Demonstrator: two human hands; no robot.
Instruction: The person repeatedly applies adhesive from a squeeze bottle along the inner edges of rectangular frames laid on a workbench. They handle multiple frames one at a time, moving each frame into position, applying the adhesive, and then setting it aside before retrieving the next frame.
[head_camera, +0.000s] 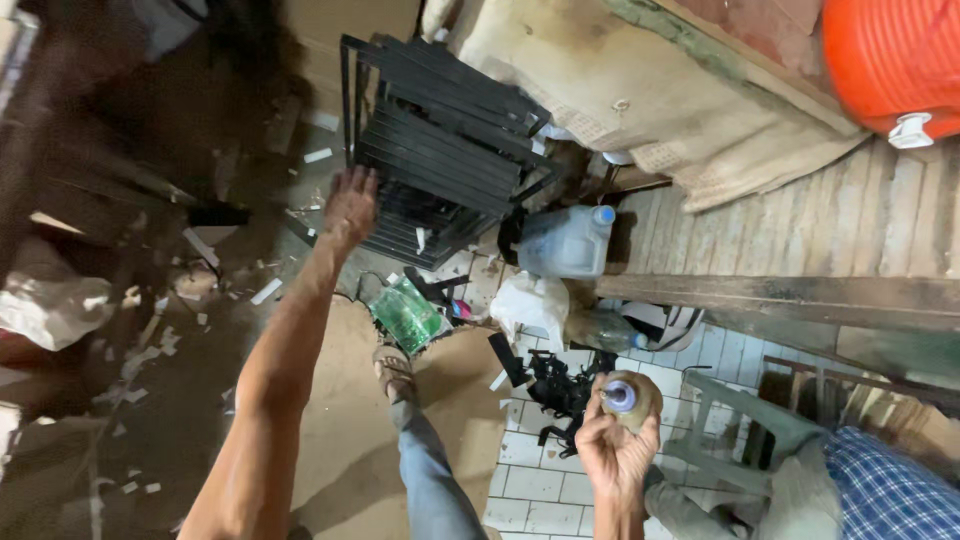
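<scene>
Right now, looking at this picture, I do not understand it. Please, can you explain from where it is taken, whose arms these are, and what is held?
The camera sits on a person's head and looks down, so both arms are that person's own. The left hand reaches out to a stack of black slatted frames and holds nothing. The fingers of the right hand grip a small bottle with a bluish cap. Below, on the floor, lie a clear plastic jug, a green packet and paper scraps.

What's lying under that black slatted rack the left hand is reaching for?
Below the black slatted rack lie dusty floor, paper scraps and a green bag; a clear jug sits beside it. The left hand is at its edge. Anything directly beneath the slats is hidden.
</scene>
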